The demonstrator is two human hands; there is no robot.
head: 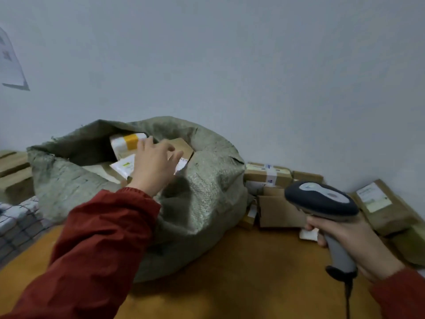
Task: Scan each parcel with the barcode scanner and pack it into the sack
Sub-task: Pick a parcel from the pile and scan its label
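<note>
- The sack (pixel 207 180), grey-green and woven, stands slumped on the orange-brown table (pixel 230 284) with its mouth open toward the wall.
- The left hand (pixel 156 164), in a red sleeve (pixel 92 238), reaches into the sack's mouth, fingers loosely spread over a flat white parcel (pixel 123 166). Its palm side is hidden, so I cannot tell whether it grips the parcel.
- Behind the hand in the sack lie a box with yellow tape (pixel 128 143) and a brown box (pixel 181 146).
- The right hand (pixel 345 245) has its fingers wrapped round the grey handle of the barcode scanner (pixel 322 199), held above the table's right side (its cable (pixel 348 295) hangs below).
- Right of the sack sits a pile of parcels (pixel 278 210), touching the sack's side.
- Cardboard boxes (pixel 13 171) sit at the left edge, beside the sack.
</note>
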